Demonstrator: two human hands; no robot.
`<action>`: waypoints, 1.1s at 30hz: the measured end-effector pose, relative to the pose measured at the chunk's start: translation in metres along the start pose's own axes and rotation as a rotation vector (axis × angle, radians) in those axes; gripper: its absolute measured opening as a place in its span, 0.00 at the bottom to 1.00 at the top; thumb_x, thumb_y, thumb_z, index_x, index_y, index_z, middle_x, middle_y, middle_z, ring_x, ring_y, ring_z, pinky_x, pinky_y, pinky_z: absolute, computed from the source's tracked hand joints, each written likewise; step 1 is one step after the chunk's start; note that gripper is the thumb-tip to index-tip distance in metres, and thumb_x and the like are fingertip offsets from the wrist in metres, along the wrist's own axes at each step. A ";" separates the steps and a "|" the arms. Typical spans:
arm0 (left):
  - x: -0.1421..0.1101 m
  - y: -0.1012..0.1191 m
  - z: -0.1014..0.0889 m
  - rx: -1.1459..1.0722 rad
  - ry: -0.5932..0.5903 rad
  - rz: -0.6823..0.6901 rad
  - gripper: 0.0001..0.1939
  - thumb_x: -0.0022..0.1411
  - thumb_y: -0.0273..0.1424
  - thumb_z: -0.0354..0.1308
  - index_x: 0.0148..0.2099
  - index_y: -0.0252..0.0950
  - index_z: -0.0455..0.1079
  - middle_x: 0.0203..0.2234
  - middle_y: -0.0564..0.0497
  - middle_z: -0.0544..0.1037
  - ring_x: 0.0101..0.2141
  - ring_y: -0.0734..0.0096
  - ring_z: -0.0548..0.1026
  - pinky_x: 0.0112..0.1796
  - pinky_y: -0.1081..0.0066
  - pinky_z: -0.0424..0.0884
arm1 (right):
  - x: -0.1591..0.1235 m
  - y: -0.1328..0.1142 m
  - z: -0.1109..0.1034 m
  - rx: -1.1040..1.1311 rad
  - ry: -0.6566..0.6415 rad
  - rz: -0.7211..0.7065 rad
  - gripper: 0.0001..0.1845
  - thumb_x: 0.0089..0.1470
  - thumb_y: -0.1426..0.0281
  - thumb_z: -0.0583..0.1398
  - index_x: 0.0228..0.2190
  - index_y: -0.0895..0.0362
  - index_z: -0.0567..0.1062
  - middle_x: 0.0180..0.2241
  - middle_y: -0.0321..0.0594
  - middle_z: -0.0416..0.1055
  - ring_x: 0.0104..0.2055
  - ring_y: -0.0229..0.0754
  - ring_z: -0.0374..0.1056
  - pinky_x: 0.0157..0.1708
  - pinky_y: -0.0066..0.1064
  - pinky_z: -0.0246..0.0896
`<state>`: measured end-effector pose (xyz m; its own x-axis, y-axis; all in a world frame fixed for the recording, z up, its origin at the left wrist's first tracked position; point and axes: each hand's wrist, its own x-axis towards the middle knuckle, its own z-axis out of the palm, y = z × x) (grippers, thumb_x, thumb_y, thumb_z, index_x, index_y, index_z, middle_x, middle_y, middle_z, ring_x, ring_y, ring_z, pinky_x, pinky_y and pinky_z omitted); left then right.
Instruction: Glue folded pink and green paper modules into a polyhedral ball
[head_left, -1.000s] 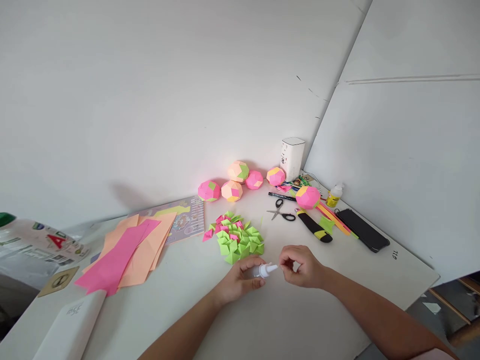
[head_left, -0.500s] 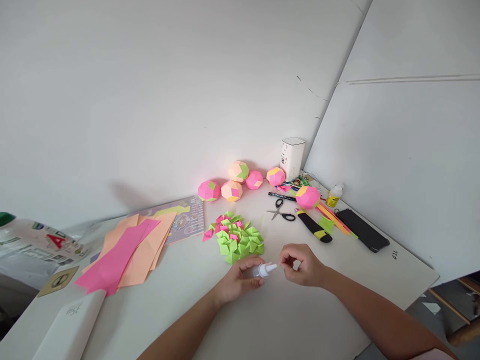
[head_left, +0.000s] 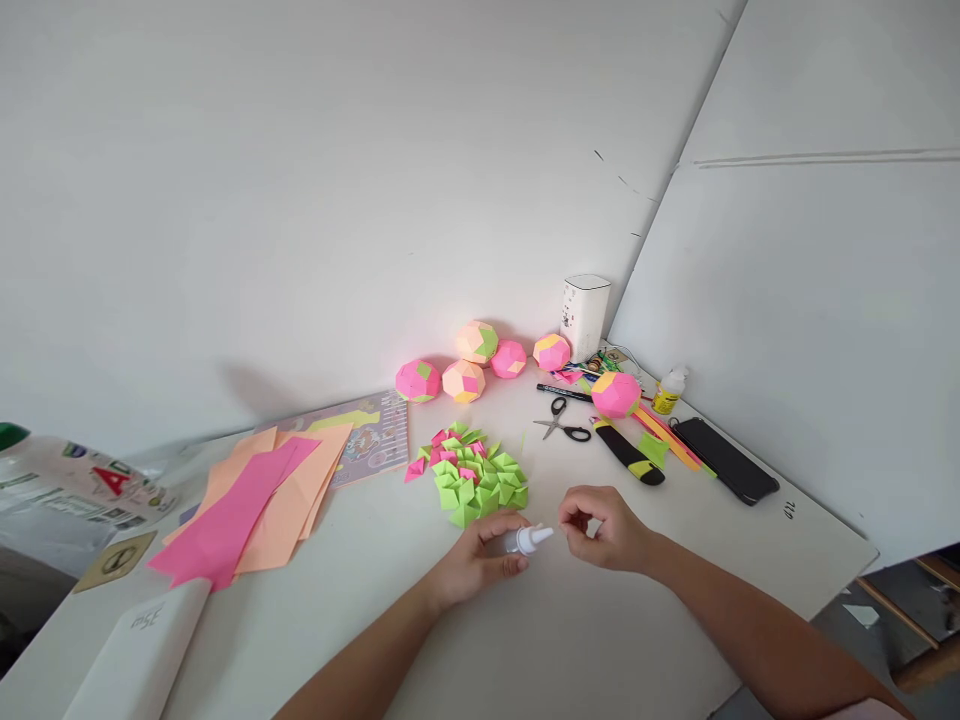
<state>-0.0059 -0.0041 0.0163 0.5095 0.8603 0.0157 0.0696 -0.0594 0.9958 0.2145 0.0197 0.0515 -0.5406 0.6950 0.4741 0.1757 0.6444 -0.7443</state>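
My left hand is wrapped around a small glue bottle, which lies sideways with its white nozzle pointing right. Just past the nozzle tip is my right hand, thumb and forefinger pinched together. Whatever may be between those fingertips is too small to make out. Beyond my left hand lies a heap of folded green and pink paper pieces. Several faceted paper balls in pink, peach, yellow and green rest farther back near the wall.
Scissors, a black-and-yellow cutter, a marker, a phone and a yellow-labelled bottle lie to the right. At left are pink and peach paper sheets, a notebook, a white box and a large jug.
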 end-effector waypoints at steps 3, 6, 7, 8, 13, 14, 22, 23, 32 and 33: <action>0.000 -0.001 0.000 -0.007 -0.001 0.000 0.14 0.52 0.38 0.63 0.39 0.37 0.72 0.32 0.51 0.69 0.35 0.68 0.64 0.37 0.70 0.61 | 0.000 0.000 -0.001 0.004 -0.020 -0.012 0.05 0.44 0.78 0.56 0.23 0.57 0.68 0.21 0.33 0.66 0.21 0.32 0.60 0.20 0.22 0.59; -0.001 -0.001 0.000 0.011 0.003 0.009 0.13 0.52 0.38 0.63 0.39 0.37 0.72 0.32 0.51 0.68 0.35 0.68 0.64 0.37 0.70 0.60 | 0.000 0.000 -0.003 0.029 -0.034 -0.023 0.04 0.48 0.77 0.55 0.27 0.58 0.70 0.22 0.35 0.67 0.21 0.32 0.61 0.21 0.23 0.61; -0.001 -0.001 0.000 0.022 0.002 0.013 0.13 0.52 0.38 0.63 0.39 0.37 0.72 0.31 0.51 0.68 0.35 0.68 0.64 0.37 0.70 0.60 | 0.000 0.000 -0.003 0.037 -0.035 -0.026 0.04 0.49 0.76 0.55 0.29 0.59 0.71 0.22 0.35 0.68 0.21 0.33 0.62 0.22 0.23 0.61; -0.001 -0.001 0.000 0.033 0.001 0.015 0.13 0.52 0.39 0.63 0.39 0.37 0.72 0.31 0.51 0.69 0.35 0.68 0.64 0.37 0.70 0.60 | 0.000 0.000 -0.003 0.042 -0.036 -0.029 0.05 0.50 0.75 0.56 0.31 0.59 0.71 0.23 0.36 0.68 0.22 0.33 0.63 0.22 0.24 0.62; 0.000 -0.001 0.000 0.060 -0.012 0.016 0.15 0.52 0.41 0.62 0.39 0.37 0.73 0.31 0.50 0.69 0.35 0.67 0.65 0.37 0.69 0.61 | -0.002 0.007 -0.002 0.039 -0.111 -0.033 0.08 0.52 0.71 0.60 0.36 0.59 0.73 0.28 0.40 0.71 0.24 0.34 0.67 0.23 0.24 0.65; 0.000 -0.002 0.000 0.055 -0.014 0.018 0.15 0.52 0.41 0.62 0.39 0.37 0.73 0.32 0.50 0.69 0.35 0.67 0.65 0.37 0.69 0.61 | -0.002 0.008 -0.001 0.041 -0.133 -0.048 0.07 0.53 0.71 0.60 0.36 0.59 0.74 0.27 0.40 0.71 0.24 0.34 0.67 0.22 0.23 0.65; 0.000 0.000 0.000 0.054 0.005 -0.004 0.16 0.52 0.42 0.62 0.39 0.37 0.73 0.31 0.50 0.68 0.34 0.67 0.64 0.36 0.69 0.62 | 0.002 0.006 -0.004 -0.107 -0.083 -0.247 0.08 0.58 0.72 0.55 0.29 0.57 0.72 0.19 0.35 0.69 0.20 0.33 0.64 0.21 0.23 0.61; 0.000 0.000 0.000 0.051 0.007 -0.002 0.16 0.52 0.42 0.62 0.39 0.37 0.73 0.31 0.50 0.68 0.34 0.67 0.64 0.36 0.69 0.62 | 0.002 0.005 -0.004 -0.129 -0.082 -0.254 0.08 0.58 0.73 0.55 0.28 0.57 0.72 0.18 0.35 0.68 0.20 0.33 0.62 0.21 0.23 0.59; 0.000 0.000 0.001 0.075 -0.002 0.010 0.16 0.51 0.42 0.63 0.40 0.38 0.73 0.32 0.50 0.70 0.34 0.67 0.65 0.36 0.69 0.62 | -0.003 0.007 0.004 -0.149 -0.024 -0.242 0.07 0.43 0.79 0.54 0.22 0.55 0.65 0.18 0.31 0.60 0.18 0.32 0.54 0.16 0.22 0.51; 0.000 0.000 0.001 0.072 -0.006 0.010 0.17 0.51 0.42 0.63 0.40 0.38 0.73 0.32 0.50 0.70 0.34 0.67 0.65 0.36 0.69 0.62 | -0.003 0.007 0.006 -0.144 -0.015 -0.237 0.07 0.43 0.79 0.54 0.22 0.55 0.64 0.18 0.31 0.60 0.18 0.31 0.54 0.16 0.22 0.51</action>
<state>-0.0049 -0.0052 0.0164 0.5154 0.8566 0.0246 0.1261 -0.1042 0.9865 0.2131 0.0203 0.0418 -0.5922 0.5156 0.6192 0.1580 0.8279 -0.5382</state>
